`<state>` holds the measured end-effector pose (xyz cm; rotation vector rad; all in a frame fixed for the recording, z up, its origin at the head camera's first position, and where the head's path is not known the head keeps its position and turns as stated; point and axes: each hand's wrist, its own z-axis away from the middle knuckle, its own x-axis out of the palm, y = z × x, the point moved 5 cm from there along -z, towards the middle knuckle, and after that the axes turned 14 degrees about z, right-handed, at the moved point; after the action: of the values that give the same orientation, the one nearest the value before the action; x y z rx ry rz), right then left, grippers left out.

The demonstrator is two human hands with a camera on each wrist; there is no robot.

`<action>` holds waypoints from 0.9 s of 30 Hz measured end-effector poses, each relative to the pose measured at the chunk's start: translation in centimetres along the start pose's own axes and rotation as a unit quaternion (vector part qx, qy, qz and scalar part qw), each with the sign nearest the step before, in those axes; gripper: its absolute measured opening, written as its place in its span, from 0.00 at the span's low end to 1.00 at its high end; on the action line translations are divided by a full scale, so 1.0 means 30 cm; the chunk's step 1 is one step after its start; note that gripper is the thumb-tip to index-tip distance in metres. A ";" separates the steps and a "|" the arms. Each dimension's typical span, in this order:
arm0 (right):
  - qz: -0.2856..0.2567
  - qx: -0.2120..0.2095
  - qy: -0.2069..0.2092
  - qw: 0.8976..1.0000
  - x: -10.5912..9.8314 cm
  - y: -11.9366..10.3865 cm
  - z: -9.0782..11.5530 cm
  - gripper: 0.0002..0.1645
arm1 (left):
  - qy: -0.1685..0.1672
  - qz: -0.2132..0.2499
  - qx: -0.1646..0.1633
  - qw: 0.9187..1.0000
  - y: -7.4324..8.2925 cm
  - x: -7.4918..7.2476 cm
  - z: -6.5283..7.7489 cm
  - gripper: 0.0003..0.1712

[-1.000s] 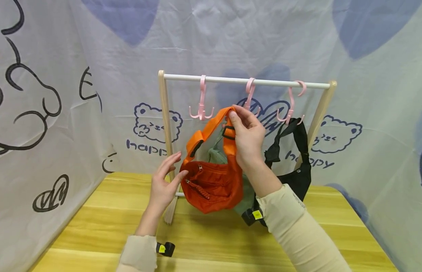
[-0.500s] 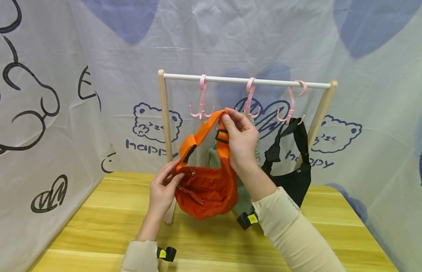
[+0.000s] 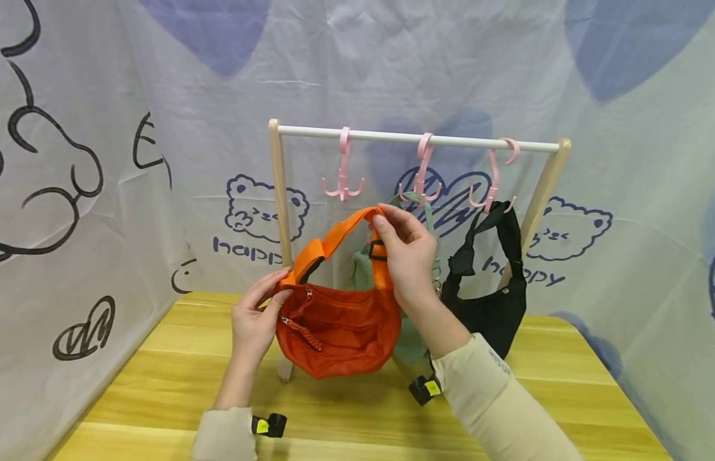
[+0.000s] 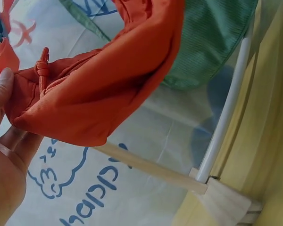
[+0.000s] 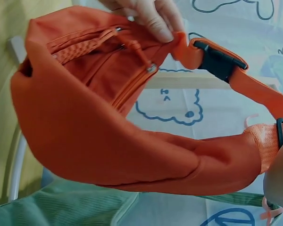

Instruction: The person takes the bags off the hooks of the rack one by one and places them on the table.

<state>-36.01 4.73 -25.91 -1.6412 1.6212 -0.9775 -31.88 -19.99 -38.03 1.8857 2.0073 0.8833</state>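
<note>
A red-orange crossbody bag point(image 3: 340, 342) with zips and a braided pull is held up in front of the rack. My right hand point(image 3: 412, 256) pinches the top of its bright orange strap point(image 3: 334, 238), near a black slider. At the bag's upper left corner, my left hand point(image 3: 256, 317) grips the fabric between thumb and fingers. The left wrist view shows that thumb on the front of the bag point(image 4: 104, 89). A black buckle point(image 5: 219, 61) on the strap appears in the right wrist view. The right palm is mostly out of that view.
Behind stands a rack with a white bar point(image 3: 380, 136) and pink hooks. The left hook point(image 3: 343, 182) bears nothing. A green bag point(image 3: 412, 339) hangs from the middle hook, partly covered by the orange bag. A black bag point(image 3: 490, 314) hangs at right. Below is a wooden table point(image 3: 161, 384).
The bag has come down and to the left, uncovering more of the green bag. My left hand, spread beside it earlier, now grips its corner. The right hand has lowered with the strap.
</note>
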 end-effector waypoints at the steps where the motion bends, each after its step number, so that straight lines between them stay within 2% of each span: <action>1: 0.006 -0.002 -0.003 1.000 -0.002 0.004 0.006 0.18 | 0.002 -0.004 0.003 1.000 0.002 -0.005 -0.002 0.20; 9: 0.077 -0.023 0.001 0.997 -0.040 0.057 0.058 0.16 | 0.020 -0.021 0.001 1.000 0.015 -0.047 -0.011 0.18; 15: 0.121 -0.049 -0.001 0.991 -0.058 0.096 0.089 0.14 | 0.053 -0.016 -0.010 0.998 0.030 -0.082 -0.022 0.16; 23: 0.170 -0.048 -0.001 0.984 -0.064 0.171 0.138 0.13 | 0.100 -0.021 -0.022 0.994 0.050 -0.124 -0.026 0.17; 27: 0.186 -0.056 -0.006 0.981 -0.065 0.207 0.158 0.13 | 0.108 -0.030 -0.025 0.993 0.058 -0.128 -0.026 0.16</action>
<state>-35.25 6.04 -33.81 -1.3389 1.9152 -0.6925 -30.40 -23.93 -37.26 1.7601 2.1288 1.1547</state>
